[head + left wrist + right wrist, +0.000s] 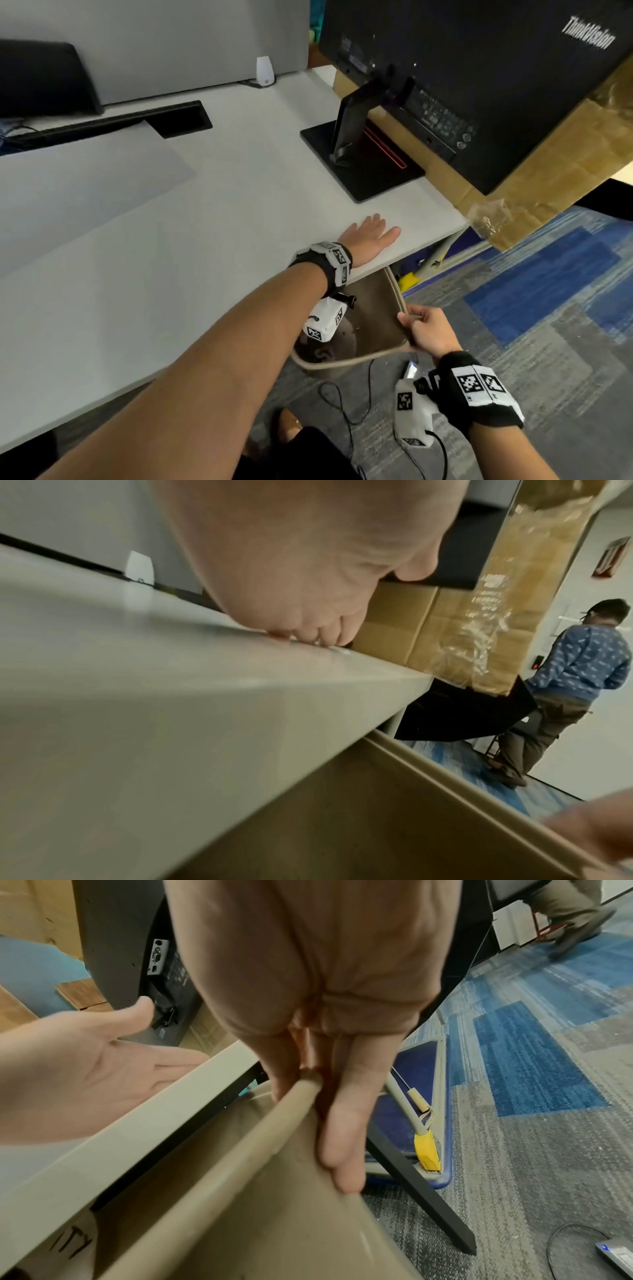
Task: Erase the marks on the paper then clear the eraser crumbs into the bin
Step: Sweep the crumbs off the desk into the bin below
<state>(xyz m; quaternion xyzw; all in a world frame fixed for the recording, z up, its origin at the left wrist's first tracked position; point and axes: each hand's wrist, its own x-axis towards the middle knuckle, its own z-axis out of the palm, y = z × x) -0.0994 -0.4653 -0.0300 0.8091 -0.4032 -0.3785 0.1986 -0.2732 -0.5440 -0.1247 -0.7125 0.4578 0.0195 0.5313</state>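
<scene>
My left hand (372,231) lies flat and open on the white desk (205,222), fingers straight, right at the desk's near edge. In the left wrist view the fingertips (308,634) touch the desk top. Directly below that edge is the tan bin (373,308), tilted with its mouth toward the desk. My right hand (419,325) grips the bin's rim (240,1150), thumb inside and fingers outside. A pale grey sheet (85,181) lies on the desk at left; I see no marks on it. Crumbs are too small to make out.
The back of a black monitor (479,85) and its stand base (363,164) sit beyond my left hand, with a cardboard box (565,164) behind them. Cables (342,394) run over the carpet by the bin. A person (575,674) walks in the background.
</scene>
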